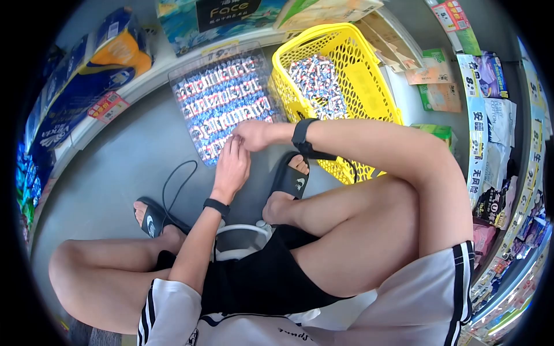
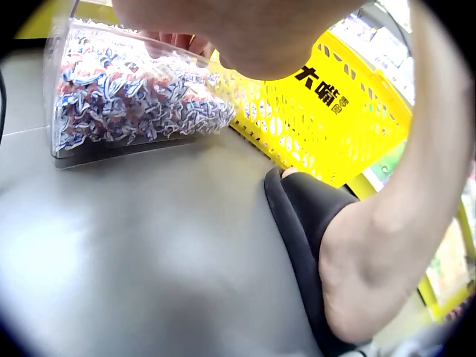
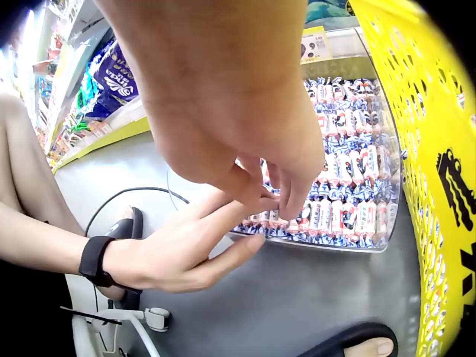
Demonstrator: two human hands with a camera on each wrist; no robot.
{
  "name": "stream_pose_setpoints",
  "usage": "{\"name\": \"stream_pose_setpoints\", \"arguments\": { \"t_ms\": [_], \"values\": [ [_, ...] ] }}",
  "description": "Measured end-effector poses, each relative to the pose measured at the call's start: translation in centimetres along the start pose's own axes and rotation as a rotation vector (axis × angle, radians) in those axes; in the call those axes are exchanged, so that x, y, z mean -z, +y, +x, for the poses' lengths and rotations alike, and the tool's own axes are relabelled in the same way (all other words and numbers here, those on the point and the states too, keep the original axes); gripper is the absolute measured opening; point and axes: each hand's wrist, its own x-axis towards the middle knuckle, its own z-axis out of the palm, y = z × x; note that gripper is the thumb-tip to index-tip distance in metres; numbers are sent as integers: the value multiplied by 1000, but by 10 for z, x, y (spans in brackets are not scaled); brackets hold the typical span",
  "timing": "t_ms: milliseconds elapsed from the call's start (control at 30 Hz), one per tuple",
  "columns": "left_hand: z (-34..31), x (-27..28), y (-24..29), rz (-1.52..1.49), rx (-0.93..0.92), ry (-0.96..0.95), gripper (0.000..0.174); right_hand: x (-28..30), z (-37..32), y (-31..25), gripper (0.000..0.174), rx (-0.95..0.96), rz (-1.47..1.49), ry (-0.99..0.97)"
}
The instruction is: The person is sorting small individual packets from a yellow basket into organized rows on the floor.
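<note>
Wrapped candies [image 1: 222,97] lie in neat rows inside a clear plastic box [image 1: 199,151] on the floor. At the near end of the box, my left hand [image 1: 232,172] reaches in from below with fairly straight fingers over the front row. My right hand [image 1: 252,135] comes from the right, its fingers bent down onto the same row, close against the left fingertips. In the right wrist view, the right fingers [image 3: 295,195] overlap the candies there; I cannot tell whether they pinch one. Twisted wrapper ends [image 2: 141,97] show through the box side.
A yellow basket [image 1: 369,86] with a heap of loose candies [image 1: 317,81] stands right of the box. Shelves with packs [image 1: 493,121] flank the right; blue packs [image 1: 86,81] sit at left. Sandalled feet [image 1: 288,176], a black cord [image 1: 165,193] and a white stool [image 1: 242,228] are close by.
</note>
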Motion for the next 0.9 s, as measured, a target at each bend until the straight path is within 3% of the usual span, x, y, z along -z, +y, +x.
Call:
{"name": "stream_pose_setpoints", "arguments": {
  "t_ms": [100,167,200,233,267,400,567,767,900],
  "values": [
    [10,10,11,-42,-3,30,30,8,-8,-8,40,-87,64,44],
    [21,25,25,-212,151,-9,25,22,-22,-15,40,-92,60,104],
    [27,29,32,-209,140,-12,25,36,-34,-21,40,-89,72,138],
    [34,32,37,-228,127,85,24,44,-42,-19,39,-86,83,174],
    [40,36,43,-248,113,183,24,50,-50,-18,36,-58,71,245],
    [61,52,63,-277,63,264,34,75,-88,-6,30,101,-14,407],
    [92,74,94,-285,-23,231,40,87,-135,15,22,140,47,707],
    [133,86,123,-289,-278,103,42,83,-170,51,21,-57,77,1007],
    [161,77,131,-228,-389,-20,38,79,-177,87,21,-189,62,1029]
  ]
}}
